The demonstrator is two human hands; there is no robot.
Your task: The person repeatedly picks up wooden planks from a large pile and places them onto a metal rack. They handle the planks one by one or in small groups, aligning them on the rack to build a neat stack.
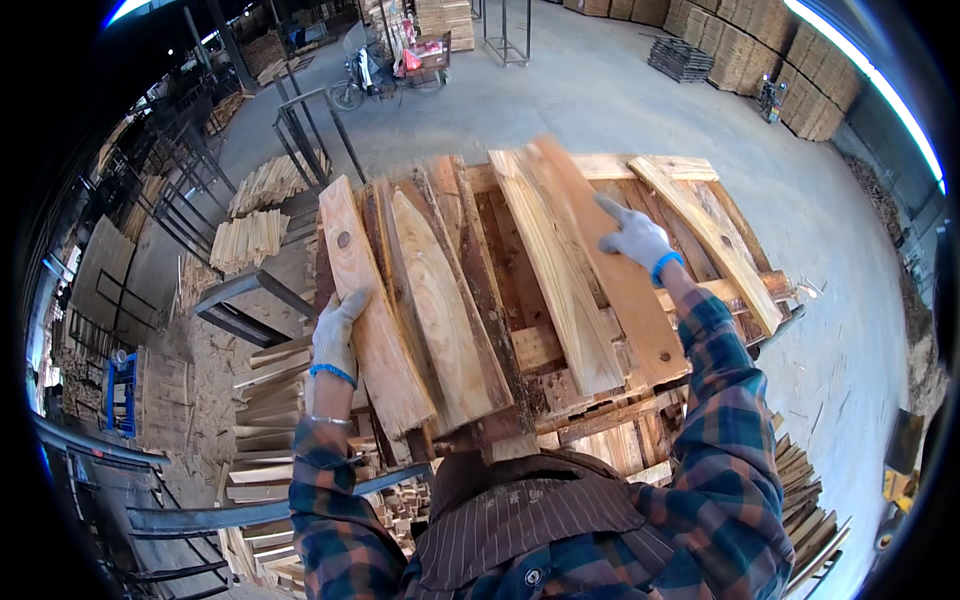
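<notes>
My left hand (340, 330), in a pale glove with a blue cuff, grips the left edge of a light wooden plank (372, 290) that has a dark knot near its far end. On the right, my gloved right hand (636, 238) holds a browner plank (622, 270) by its right edge, with the thumb and a finger lying over its face. The far end of that board is blurred. Beside it on the left lies a pale plank (560, 275). Between my hands, a board with bark edges (445, 300) rests on the pile.
A narrow plank (705, 240) slants across the pile's right side. Metal frames (255, 305) stand at the left, near stacked slats (250, 238). More slats (265, 440) lie low at the left. Farther off are a loaded cart (425, 62) and tall wood stacks (760, 40).
</notes>
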